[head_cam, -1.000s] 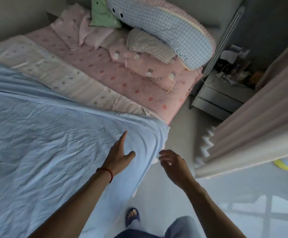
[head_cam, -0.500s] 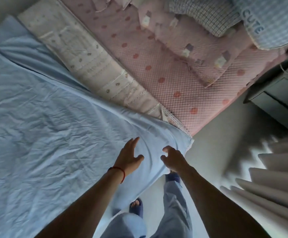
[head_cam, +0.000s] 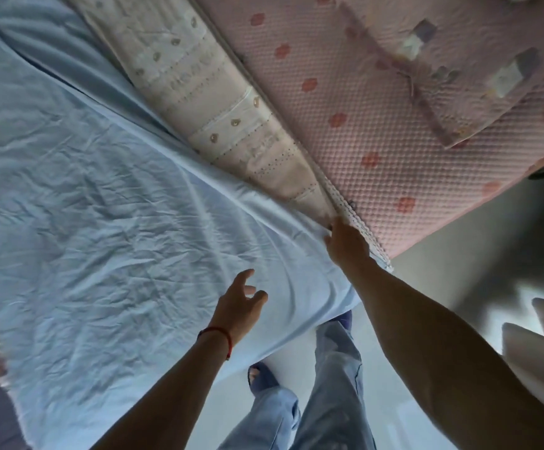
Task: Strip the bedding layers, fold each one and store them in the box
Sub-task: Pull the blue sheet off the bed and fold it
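A wrinkled light blue sheet (head_cam: 95, 203) covers the near part of the bed. Beyond its top edge lies a cream patterned layer (head_cam: 205, 92), folded back in a band, and past that a pink quilted pad with red dots (head_cam: 355, 102). My right hand (head_cam: 345, 245) is at the sheet's top corner by the bed's edge, fingers closed on the blue fabric, which shows pull lines running toward it. My left hand (head_cam: 241, 306), with a red string at the wrist, hovers just above the sheet with fingers spread and nothing in it.
A pink pillow with patch squares (head_cam: 478, 76) lies on the pad at top right. Pale floor (head_cam: 458, 261) runs along the bed's right side. Curtain folds (head_cam: 543, 332) hang at the right edge. My legs and a slipper (head_cam: 260, 378) stand beside the bed.
I have leaned in over the bed. My right hand moved forward to the sheet's top corner and closed on it. My left hand stayed over the sheet, still spread.
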### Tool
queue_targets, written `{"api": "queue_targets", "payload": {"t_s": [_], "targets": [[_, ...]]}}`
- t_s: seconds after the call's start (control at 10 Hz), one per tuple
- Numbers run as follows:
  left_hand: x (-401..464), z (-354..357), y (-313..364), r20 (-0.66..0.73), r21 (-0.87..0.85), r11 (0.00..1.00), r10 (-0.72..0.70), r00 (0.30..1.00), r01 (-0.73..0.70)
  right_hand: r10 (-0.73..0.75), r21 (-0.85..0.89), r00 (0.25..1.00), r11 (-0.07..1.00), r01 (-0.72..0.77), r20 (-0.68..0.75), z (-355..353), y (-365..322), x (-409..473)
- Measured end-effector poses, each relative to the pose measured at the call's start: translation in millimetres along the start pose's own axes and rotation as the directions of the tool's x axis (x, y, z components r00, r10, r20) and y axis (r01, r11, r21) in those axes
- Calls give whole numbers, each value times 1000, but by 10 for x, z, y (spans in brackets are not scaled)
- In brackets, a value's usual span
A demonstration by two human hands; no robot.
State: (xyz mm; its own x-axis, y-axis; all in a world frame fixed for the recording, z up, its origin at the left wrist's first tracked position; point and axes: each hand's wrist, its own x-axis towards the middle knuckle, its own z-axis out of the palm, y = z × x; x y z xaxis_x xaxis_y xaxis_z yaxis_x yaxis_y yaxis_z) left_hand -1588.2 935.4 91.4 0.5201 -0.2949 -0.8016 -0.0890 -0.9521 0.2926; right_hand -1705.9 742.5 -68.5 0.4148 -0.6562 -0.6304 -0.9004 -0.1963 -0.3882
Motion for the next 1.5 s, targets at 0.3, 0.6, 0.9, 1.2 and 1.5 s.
{"api": "queue_targets", "payload": {"t_s": [0.3,0.6,0.9,1.2,1.5], "targets": [[73,89,48,131,-166,983,-54,990,76,-319,-276,946,916,290,-64,292,168,-792],[222,-122,-410,143,-604,753,-222,965,262,-414,-26,910,910,414,2,891,-522,-2252],[67,-983,-1891,206,-667,740,66,976,91,-162,33,938,983,180,-307,1870,-1045,-3396],[-445,-1621,-3362,124,-645,764,133,983,-22,-95,34,936,993,113,-340,2732,-1660,-4380],[-512,-1905,-4354,-120,-585,791,136,983,-181,-214,189,937,944,271,-277,3743,-1981,-4563]]}}
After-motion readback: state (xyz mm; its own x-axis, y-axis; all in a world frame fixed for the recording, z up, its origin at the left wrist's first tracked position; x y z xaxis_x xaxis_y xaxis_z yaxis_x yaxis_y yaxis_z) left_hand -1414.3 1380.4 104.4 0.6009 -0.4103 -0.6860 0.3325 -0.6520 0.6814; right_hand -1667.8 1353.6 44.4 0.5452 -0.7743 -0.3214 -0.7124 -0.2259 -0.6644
